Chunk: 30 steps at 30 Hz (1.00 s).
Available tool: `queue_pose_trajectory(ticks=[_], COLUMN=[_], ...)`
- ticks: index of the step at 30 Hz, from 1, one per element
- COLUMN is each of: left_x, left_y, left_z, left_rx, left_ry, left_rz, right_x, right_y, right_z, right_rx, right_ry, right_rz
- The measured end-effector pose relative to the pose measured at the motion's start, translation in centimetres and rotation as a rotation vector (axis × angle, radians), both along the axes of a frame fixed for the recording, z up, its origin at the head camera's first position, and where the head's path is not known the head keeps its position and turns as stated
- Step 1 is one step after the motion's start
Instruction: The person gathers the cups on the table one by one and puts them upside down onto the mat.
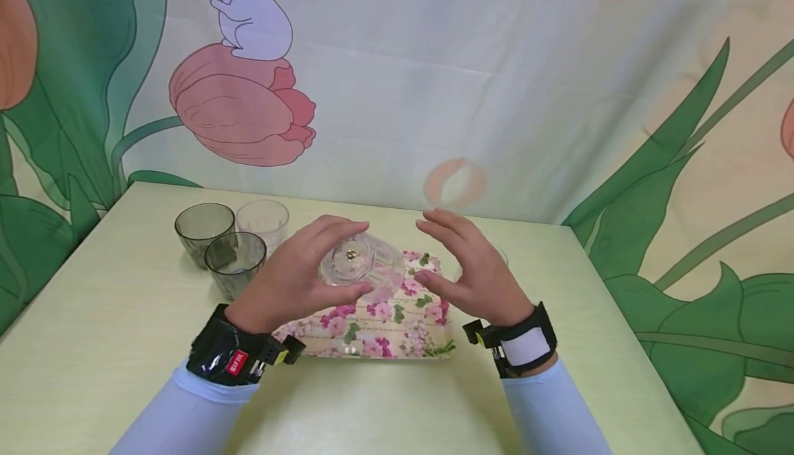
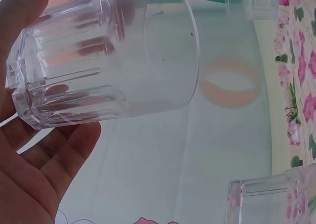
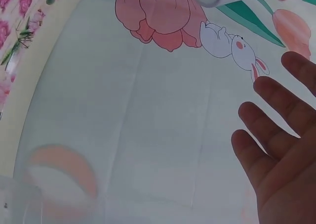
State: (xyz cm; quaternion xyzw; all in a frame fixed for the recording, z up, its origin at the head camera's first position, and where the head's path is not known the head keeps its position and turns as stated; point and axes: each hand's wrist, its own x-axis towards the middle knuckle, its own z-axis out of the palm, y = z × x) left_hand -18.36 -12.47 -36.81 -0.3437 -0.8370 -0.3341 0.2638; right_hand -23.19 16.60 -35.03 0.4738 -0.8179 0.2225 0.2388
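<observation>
My left hand (image 1: 291, 269) grips a clear drinking glass (image 1: 386, 267) near its base, thumb on one side and fingers on the other. The glass lies tipped on its side above a floral tray (image 1: 384, 348), its mouth toward the right, as the left wrist view also shows. Facing it from the right, my right hand (image 1: 480, 272) has its fingers spread and relaxed, with a gap between it and the glass. Those spread fingers (image 3: 266, 130) hold nothing in the right wrist view.
To the left stand two smoky grey glasses (image 1: 205, 231) and a clear glass (image 1: 263, 217) behind them. Another clear glass (image 1: 501, 254) is mostly hidden behind my right hand. A printed cloth (image 1: 397, 83) hangs along the table's back edge.
</observation>
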Motion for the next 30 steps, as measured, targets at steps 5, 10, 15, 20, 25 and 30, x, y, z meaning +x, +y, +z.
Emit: queue_pose_trajectory(ticks=[5,10,15,20,25,30], left_x=[0.1,0.0,0.0,0.1,0.1,0.0], left_y=[0.0,0.0,0.0,-0.2,-0.3,-0.4], left_z=[0.0,-0.1,-0.1,0.1,0.1,0.0], left_rx=[0.007,0.006,-0.006,-0.009,-0.014,-0.018], left_ry=[0.01,-0.001,0.002,0.004,0.0,-0.004], left_rz=[-0.006,-0.016,-0.007,0.0,-0.003,0.001], right_x=[0.2,0.2,0.2,0.4,0.8,1.1], right_y=[0.3,0.7,0.8,0.8,0.8,0.7], right_z=[0.1,-0.3,-0.3,0.2,0.5,0.6], right_rx=[-0.053,-0.03,-0.006,-0.047,-0.036,-0.028], right_ry=[-0.014,-0.053,-0.055,-0.062,-0.07,-0.071], right_rz=[-0.02,-0.058,-0.067,-0.05,-0.044,-0.036])
